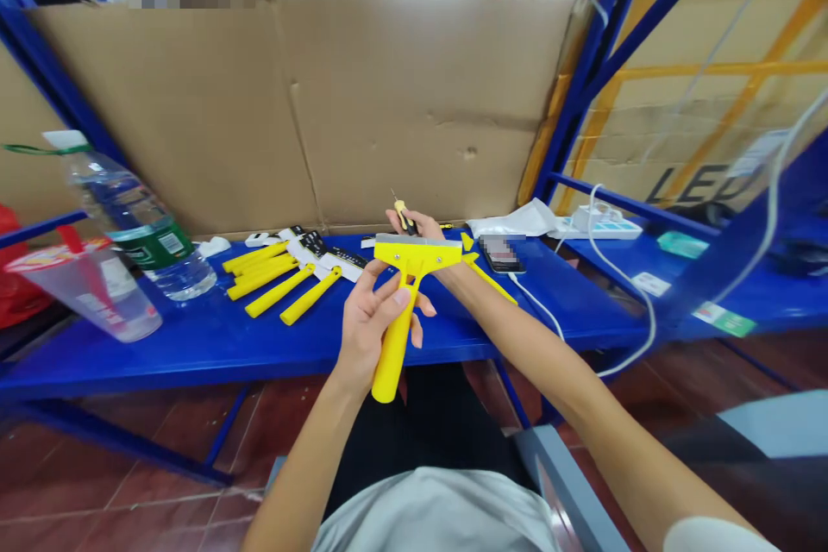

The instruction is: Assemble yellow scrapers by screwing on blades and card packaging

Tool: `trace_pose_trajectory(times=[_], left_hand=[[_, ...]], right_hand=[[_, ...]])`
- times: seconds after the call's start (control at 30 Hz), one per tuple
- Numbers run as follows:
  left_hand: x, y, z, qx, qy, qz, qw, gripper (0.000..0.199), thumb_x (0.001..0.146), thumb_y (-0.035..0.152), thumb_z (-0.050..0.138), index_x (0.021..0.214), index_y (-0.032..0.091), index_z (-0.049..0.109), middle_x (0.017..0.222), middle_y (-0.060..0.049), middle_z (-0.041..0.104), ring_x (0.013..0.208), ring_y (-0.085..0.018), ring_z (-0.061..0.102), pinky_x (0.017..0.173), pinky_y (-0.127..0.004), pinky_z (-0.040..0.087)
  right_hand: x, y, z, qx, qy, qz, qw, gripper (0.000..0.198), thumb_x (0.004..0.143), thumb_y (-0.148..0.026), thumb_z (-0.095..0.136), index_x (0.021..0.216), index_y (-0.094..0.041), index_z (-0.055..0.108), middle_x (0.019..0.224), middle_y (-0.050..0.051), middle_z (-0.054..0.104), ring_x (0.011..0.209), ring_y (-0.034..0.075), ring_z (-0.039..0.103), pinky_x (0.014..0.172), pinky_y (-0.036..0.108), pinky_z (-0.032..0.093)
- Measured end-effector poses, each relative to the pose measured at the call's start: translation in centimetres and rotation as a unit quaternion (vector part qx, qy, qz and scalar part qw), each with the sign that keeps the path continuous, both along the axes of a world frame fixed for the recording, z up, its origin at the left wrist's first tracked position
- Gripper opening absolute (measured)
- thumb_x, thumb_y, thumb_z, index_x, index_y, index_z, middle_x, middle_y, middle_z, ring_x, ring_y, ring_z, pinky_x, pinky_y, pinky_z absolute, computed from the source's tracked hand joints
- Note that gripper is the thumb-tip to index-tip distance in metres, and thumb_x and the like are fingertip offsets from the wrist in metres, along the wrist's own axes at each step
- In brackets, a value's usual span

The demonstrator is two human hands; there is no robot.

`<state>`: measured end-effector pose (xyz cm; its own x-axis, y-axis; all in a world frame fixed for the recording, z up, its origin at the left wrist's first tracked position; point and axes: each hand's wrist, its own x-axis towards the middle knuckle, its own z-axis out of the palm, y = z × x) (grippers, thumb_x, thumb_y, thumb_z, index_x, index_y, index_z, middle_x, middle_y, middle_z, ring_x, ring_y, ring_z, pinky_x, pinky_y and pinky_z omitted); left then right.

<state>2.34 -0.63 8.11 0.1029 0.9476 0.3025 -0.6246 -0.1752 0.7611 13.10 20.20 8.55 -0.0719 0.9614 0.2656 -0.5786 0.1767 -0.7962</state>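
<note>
A yellow scraper (pixel 392 349) with a metal blade along its wide head is gripped by my left hand (pixel 368 323), fingers wrapped around the neck of its handle. Two small screws show on the head. Just beyond it, my right hand (pixel 427 227) is closed around a small screwdriver (pixel 402 211) with a yellow and black handle, its thin tip pointing up. The scraper's head hides part of that hand. Several more yellow scrapers (pixel 310 297) lie to the left, with black-and-white card at their heads. Another yellow piece (pixel 495 283) lies beside my right forearm.
A large water bottle (pixel 148 228) and a plastic cup (pixel 103 293) stand on the left of the blue table (pixel 213 358). To the right lie a phone (pixel 503 255) with a white cable and a power strip (pixel 608 227). Cardboard (pixel 414 103) walls the back.
</note>
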Motion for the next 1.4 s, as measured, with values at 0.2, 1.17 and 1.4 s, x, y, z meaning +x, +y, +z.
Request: trace_pose_trajectory(times=[0.2, 1.17, 1.4], left_hand=[[2.6, 2.2, 0.4, -0.034, -0.006, 0.013, 0.999, 0.063, 0.082, 0.031, 0.095, 0.137, 0.028, 0.064, 0.107, -0.007, 0.080, 0.087, -0.026, 0.081, 0.047, -0.023, 0.054], [3.2, 3.5, -4.2, -0.136, 0.237, -0.012, 0.962, 0.048, 0.093, 0.038, 0.089, 0.132, 0.024, 0.063, 0.130, -0.015, 0.080, 0.084, -0.019, 0.077, 0.065, -0.029, 0.064], [2.3, 0.6, -3.0, -0.063, 0.223, 0.260, 0.937, 0.037, 0.105, 0.050, 0.071, 0.126, 0.019, 0.065, 0.119, -0.015, 0.081, 0.066, -0.013, 0.068, 0.048, -0.022, 0.051]], right_hand=[[3.4, -3.3, 1.6, 0.034, -0.004, 0.017, 0.999, 0.042, 0.082, -0.054, 0.094, 0.092, -0.023, 0.068, 0.074, -0.007, 0.060, 0.056, 0.007, 0.053, 0.049, 0.019, 0.051], [9.7, -9.4, -0.4, -0.014, -0.108, -0.124, 0.986, 0.058, 0.080, -0.041, 0.100, 0.091, -0.026, 0.046, 0.106, 0.012, 0.088, 0.059, 0.020, 0.075, 0.031, 0.023, 0.042], [7.0, -11.2, 0.7, 0.017, -0.071, -0.045, 0.996, 0.055, 0.080, -0.043, 0.100, 0.089, -0.026, 0.048, 0.129, 0.015, 0.083, 0.058, 0.019, 0.074, 0.031, 0.024, 0.042]])
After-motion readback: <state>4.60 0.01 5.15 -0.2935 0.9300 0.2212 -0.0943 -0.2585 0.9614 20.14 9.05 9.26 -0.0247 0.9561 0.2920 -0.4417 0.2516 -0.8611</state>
